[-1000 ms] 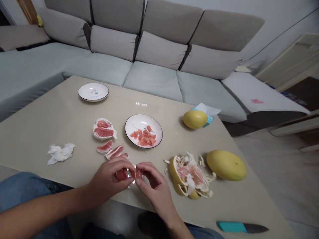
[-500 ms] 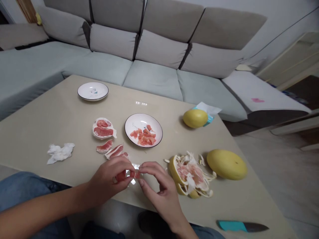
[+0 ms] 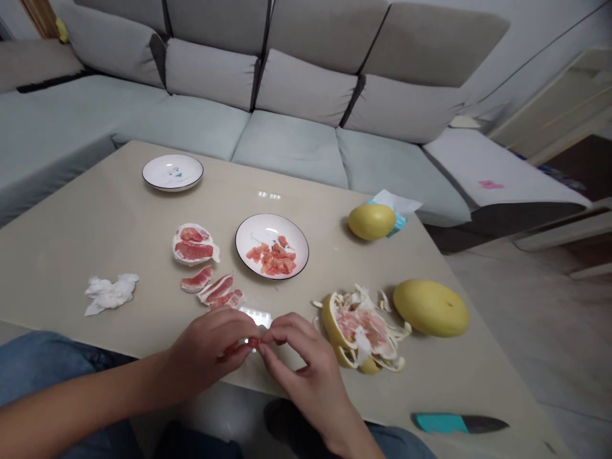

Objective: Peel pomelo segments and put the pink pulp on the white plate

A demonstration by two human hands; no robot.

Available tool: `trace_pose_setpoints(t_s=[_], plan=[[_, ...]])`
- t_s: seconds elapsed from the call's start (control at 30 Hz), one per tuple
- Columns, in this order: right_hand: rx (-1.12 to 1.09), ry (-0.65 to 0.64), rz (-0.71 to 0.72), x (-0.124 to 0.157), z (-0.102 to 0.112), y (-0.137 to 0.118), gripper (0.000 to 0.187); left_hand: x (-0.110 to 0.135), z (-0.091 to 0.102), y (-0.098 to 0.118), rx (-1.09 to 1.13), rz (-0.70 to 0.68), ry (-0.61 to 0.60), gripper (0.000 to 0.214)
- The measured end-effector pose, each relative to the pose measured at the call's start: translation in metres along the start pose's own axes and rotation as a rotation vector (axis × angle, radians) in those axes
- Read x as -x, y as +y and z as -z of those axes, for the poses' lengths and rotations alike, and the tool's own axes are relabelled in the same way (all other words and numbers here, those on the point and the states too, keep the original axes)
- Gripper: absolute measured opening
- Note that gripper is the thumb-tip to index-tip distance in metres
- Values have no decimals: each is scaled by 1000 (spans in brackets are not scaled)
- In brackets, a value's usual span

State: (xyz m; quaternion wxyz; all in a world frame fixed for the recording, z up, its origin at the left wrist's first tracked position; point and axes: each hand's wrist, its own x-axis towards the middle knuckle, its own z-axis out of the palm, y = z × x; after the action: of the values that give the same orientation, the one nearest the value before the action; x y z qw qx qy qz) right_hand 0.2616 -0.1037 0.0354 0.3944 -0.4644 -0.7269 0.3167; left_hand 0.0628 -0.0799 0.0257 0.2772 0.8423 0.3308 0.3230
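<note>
Close to the table's near edge, my left hand is closed around a red pomelo segment, mostly covered by the fingers. Fingertips of my right hand are pinched together at the segment's right end, touching it. Just beyond my left hand lie several loose pomelo segments, with a peeled pomelo chunk behind them. Past my hands stands a white plate bearing pieces of bare red pulp. Right of my right hand, a cut pomelo rind is heaped with membrane and peel scraps.
A second white plate is at the far left, a crumpled tissue nearer. Two whole yellow pomelos sit right, the farther beside a tissue pack. A teal-handled knife lies near the right front edge. A sofa stands behind.
My hands have drawn slightly closer together, and my right fingertips have shifted a little left against the segment. The whole view has shifted slightly; the table things stay where they were.
</note>
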Motion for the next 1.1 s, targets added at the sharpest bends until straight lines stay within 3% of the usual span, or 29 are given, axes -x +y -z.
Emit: trace_pose_setpoints(t_s=[0.3,0.57,0.73,1.1], plan=[[68,-93,130,5,-1,0,14,-1,1,5,-11,-27,-15,19],[68,22,110,5,4,-3,14,-9,14,12,153,352,-77,11],[259,10,231,8,3,-3,24,-10,12,12,115,307,-38,10],[694,120,361,14,-17,-2,12,-4,2,6,50,273,-82,14]])
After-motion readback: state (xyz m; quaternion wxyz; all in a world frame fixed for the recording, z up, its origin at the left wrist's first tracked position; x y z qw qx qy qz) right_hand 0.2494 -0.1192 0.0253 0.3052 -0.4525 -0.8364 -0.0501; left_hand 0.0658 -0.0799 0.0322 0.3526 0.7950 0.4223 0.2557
